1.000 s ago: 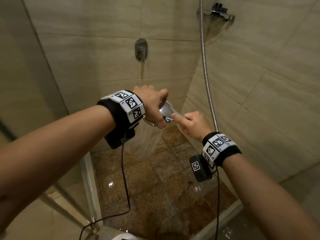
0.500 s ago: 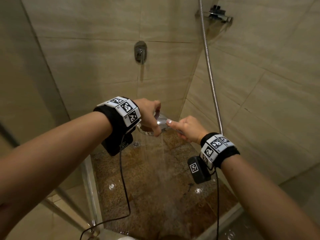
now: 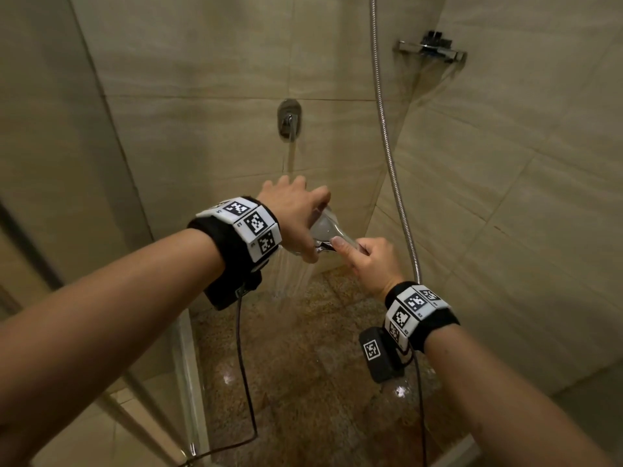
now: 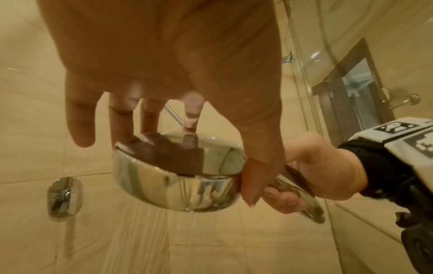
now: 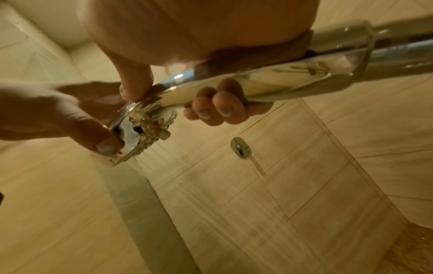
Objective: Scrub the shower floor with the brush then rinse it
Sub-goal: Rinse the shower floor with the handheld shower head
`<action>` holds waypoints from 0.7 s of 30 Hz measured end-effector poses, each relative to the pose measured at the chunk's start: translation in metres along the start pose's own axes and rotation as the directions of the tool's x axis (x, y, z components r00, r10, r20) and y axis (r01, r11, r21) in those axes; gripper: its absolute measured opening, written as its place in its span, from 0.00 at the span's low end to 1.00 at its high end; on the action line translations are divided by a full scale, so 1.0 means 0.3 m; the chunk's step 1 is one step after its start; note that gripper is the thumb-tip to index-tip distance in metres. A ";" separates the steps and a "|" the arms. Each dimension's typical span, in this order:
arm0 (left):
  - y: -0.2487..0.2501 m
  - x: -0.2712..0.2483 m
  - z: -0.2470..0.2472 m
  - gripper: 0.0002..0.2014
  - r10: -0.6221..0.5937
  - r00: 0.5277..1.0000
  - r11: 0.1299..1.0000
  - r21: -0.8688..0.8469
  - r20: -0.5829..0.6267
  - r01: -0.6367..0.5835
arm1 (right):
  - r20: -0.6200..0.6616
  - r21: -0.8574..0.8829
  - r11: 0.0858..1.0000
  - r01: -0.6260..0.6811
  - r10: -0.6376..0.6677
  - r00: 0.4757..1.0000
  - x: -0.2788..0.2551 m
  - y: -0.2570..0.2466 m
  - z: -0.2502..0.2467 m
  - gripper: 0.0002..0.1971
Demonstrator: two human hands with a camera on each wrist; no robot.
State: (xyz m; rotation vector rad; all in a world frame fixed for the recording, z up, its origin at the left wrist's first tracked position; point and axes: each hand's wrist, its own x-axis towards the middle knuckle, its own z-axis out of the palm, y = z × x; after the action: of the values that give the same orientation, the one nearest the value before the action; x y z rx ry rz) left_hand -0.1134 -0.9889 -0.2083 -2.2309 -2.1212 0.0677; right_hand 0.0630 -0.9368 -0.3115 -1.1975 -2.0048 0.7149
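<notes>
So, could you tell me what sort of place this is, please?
Almost certainly a tiled shower stall in a bathroom: both hands hold a chrome shower head spraying water onto a wet stone floor, a metal hose hangs down the corner, and a mixer valve is set in the beige wall tiles.

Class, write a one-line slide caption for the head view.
Both hands, left hand and right hand, hold the running shower head over the wet shower floor.
</notes>
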 end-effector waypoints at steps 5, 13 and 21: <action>0.005 -0.001 -0.019 0.44 0.014 0.999 1.000 0.003 -0.031 -0.014 | -0.049 0.022 1.000 0.017 -0.016 0.999 -0.002 0.003 -0.011 0.47; 0.029 0.018 -0.023 0.44 0.029 0.999 1.000 0.003 -0.022 -0.029 | -0.030 0.077 0.997 0.000 0.003 1.000 -0.008 0.016 -0.041 0.46; 0.043 0.039 -0.028 0.42 0.037 0.999 0.999 -0.016 -0.015 -0.037 | -0.008 0.067 0.998 -0.011 0.011 1.000 -0.003 0.019 -0.082 0.42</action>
State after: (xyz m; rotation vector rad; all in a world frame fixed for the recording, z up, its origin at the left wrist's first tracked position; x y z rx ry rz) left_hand -0.0994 -0.9782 -0.2007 -2.2727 -2.0813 0.0360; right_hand 0.0856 -0.9326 -0.3008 -1.1714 -1.9532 0.7748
